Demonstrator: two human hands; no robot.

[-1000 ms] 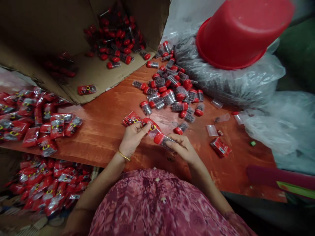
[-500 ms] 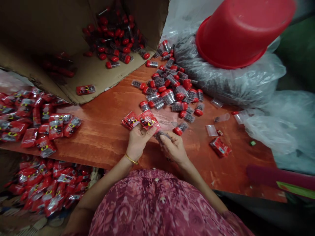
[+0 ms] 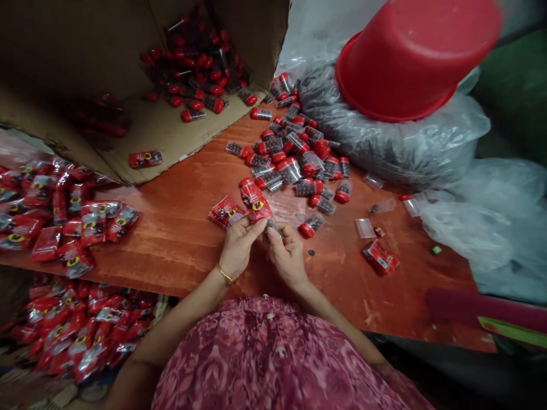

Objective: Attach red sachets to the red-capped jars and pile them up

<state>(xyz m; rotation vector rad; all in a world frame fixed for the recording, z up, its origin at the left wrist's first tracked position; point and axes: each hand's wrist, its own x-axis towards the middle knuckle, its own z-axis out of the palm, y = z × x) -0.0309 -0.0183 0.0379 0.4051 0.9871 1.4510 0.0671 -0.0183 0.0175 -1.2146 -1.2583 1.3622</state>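
Observation:
My left hand (image 3: pixel 239 242) is closed on a red printed plastic packet (image 3: pixel 256 205). More red packets (image 3: pixel 225 212) fan out from the same hand to the left. A small clear tube of dark pellets (image 3: pixel 273 228) sits at the near end of the packet, pinched by my right hand (image 3: pixel 289 256); much of it is hidden by fingers and packet. Just beyond my hands lies a pile of red-capped tubes with dark pellets (image 3: pixel 290 169). One such tube (image 3: pixel 311 225) rests close to my right hand. A small dark disc (image 3: pixel 311 253) lies beside that hand.
At the left, filled red packets (image 3: pixel 92 225) are heaped, with more below the table edge (image 3: pixel 94 324). A cardboard box (image 3: pixel 179 142) holds many tubes. Behind stands a red bucket (image 3: pixel 410 62) on a plastic bag (image 3: pixel 384 148). Loose packets (image 3: pixel 380 257) lie right.
The held packet has turned more upright, and the tube is now mostly covered by packet and fingers. My right hand has shifted left, and the small dark disc shows on the table.

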